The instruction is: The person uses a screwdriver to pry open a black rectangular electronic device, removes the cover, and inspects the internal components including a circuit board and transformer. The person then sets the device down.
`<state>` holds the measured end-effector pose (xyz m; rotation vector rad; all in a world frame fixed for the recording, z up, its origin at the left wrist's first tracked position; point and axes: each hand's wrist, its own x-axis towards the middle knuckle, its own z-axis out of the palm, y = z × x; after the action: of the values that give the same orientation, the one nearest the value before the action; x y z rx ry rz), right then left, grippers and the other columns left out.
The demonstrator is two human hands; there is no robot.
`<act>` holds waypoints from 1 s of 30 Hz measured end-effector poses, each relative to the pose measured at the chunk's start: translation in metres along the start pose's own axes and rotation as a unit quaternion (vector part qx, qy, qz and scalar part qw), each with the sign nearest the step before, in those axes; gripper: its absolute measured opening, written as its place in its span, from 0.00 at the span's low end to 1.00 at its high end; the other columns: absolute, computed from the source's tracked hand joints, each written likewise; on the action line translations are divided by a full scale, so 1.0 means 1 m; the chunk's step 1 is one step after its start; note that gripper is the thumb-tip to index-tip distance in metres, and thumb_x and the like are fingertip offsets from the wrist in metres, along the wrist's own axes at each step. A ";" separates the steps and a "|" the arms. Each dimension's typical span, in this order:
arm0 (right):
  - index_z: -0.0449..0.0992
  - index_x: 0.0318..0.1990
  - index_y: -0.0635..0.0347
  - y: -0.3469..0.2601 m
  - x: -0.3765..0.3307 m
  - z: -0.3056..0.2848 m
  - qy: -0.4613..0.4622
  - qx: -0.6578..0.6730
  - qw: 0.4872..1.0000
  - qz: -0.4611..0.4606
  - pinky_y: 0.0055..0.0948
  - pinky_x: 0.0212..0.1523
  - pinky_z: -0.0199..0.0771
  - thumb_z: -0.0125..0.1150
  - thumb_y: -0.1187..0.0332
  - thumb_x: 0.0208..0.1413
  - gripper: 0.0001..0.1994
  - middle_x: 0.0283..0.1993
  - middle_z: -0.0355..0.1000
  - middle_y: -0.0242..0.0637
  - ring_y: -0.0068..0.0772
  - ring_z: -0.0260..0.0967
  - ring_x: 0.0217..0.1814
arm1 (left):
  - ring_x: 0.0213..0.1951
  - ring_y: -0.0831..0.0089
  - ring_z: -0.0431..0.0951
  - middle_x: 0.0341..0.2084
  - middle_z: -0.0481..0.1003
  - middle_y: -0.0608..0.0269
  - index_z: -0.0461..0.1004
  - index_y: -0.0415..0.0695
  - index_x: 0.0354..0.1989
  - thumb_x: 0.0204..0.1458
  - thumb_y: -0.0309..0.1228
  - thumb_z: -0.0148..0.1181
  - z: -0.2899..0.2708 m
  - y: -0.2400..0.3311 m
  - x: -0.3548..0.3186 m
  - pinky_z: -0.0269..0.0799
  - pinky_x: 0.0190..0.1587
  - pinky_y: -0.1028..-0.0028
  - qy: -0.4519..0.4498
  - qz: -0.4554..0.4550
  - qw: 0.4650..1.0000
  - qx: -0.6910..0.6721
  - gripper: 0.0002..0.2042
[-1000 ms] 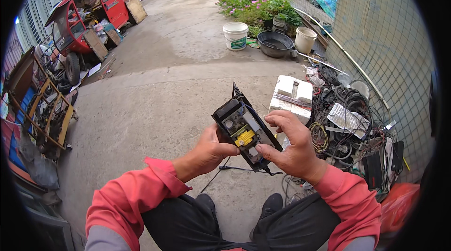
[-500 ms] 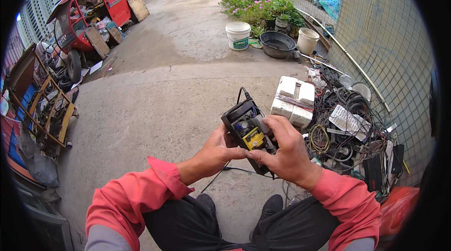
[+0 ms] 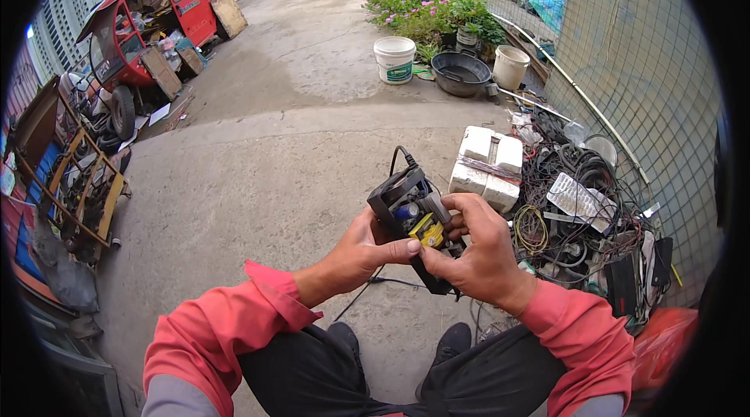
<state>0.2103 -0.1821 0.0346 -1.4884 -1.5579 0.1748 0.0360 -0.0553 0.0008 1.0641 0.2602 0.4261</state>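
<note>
Left hand [image 3: 367,249] cups opened black power adapter [image 3: 410,218] from below, thumb pressed beside yellow part [image 3: 429,231]; right hand [image 3: 480,253] wraps over far side, fingers clamped on casing; adapter held between both hands, above knees; good practice: brace casing firmly, pry close to thumb tips, keep cable [image 3: 367,284] slack.

Bare concrete ground [image 3: 258,159] carried everything. Just right of the hands [image 3: 426,249] lay white blocks [image 3: 486,167] and a cable heap [image 3: 582,206]. Well beyond them stood a white bucket [image 3: 394,58], a black basin [image 3: 461,72] and a second bucket [image 3: 511,66].
</note>
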 end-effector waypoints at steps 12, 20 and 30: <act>0.72 0.50 0.68 -0.004 -0.001 0.001 0.035 -0.013 0.998 -0.045 0.33 0.36 0.82 0.76 0.70 0.42 0.27 0.46 0.72 0.46 0.38 0.77 0.37 | 0.60 0.67 0.74 0.60 0.71 0.57 0.57 0.40 0.70 0.55 0.22 0.69 -0.005 0.001 -0.001 0.78 0.59 0.62 -0.005 0.031 0.999 0.033 0.36; 0.72 0.52 0.70 0.010 -0.001 0.000 0.020 0.099 0.993 0.054 0.26 0.39 0.80 0.76 0.70 0.45 0.27 0.43 0.76 0.42 0.30 0.77 0.37 | 0.60 0.62 0.75 0.59 0.71 0.54 0.56 0.38 0.70 0.55 0.22 0.63 0.004 0.010 -0.003 0.80 0.58 0.58 0.026 0.012 0.998 0.048 0.34; 0.64 0.60 0.75 0.024 0.001 -0.006 -0.024 0.326 0.918 0.226 0.26 0.46 0.81 0.72 0.75 0.53 0.30 0.51 0.74 0.46 0.26 0.75 0.47 | 0.59 0.58 0.77 0.57 0.71 0.51 0.54 0.38 0.69 0.56 0.26 0.61 0.019 0.016 -0.003 0.82 0.56 0.53 0.063 -0.012 0.996 0.056 0.33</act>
<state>0.2313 -0.1783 0.0223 -1.2673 -1.0076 0.9121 0.0376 -0.0650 0.0238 1.1450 0.4123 0.4617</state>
